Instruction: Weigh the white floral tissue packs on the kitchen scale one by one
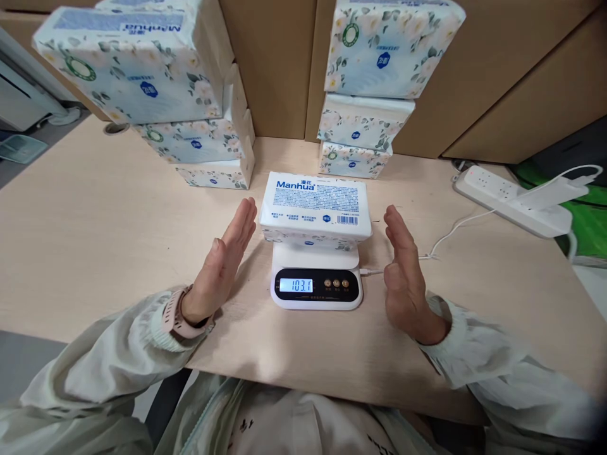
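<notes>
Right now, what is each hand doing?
Left hand: open, holding nothing, beside the tissue pack on the scale.
Right hand: open, holding nothing, on the pack's other side.

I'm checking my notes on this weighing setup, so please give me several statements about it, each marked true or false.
1. A Manhua tissue pack rests on the digital scale. True.
2. The left hand is pressed against the tissue pack. False: the left hand is open beside it, not touching.
3. The display of the digital scale is lit. True.
4. The white power strip lies to the left of the digital scale. False: the white power strip lies to its right.
5. The right hand is open and holds nothing. True.
6. The pink watch band is on the right wrist. False: the pink watch band is on the left wrist.
</notes>
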`<move>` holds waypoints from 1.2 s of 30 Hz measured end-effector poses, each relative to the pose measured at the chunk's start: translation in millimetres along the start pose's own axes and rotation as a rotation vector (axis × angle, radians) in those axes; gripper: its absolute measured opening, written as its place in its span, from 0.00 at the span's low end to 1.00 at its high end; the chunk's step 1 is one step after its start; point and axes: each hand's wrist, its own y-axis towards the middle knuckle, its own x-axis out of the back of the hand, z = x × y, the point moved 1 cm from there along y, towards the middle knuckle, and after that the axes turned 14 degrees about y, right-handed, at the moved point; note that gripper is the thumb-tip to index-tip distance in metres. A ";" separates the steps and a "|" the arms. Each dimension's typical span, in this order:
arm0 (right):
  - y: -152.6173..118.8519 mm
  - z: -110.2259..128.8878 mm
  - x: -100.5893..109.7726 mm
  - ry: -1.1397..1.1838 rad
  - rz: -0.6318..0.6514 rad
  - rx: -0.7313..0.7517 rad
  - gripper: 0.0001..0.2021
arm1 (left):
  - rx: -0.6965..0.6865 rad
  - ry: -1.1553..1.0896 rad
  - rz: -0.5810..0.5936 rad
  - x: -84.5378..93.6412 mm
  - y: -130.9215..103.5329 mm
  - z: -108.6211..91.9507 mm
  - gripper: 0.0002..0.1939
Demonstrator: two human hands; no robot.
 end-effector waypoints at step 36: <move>79.7 -59.6 107.4 -0.199 -0.418 -0.008 0.51 | 0.229 -0.093 0.578 -117.4 181.1 -57.4 0.33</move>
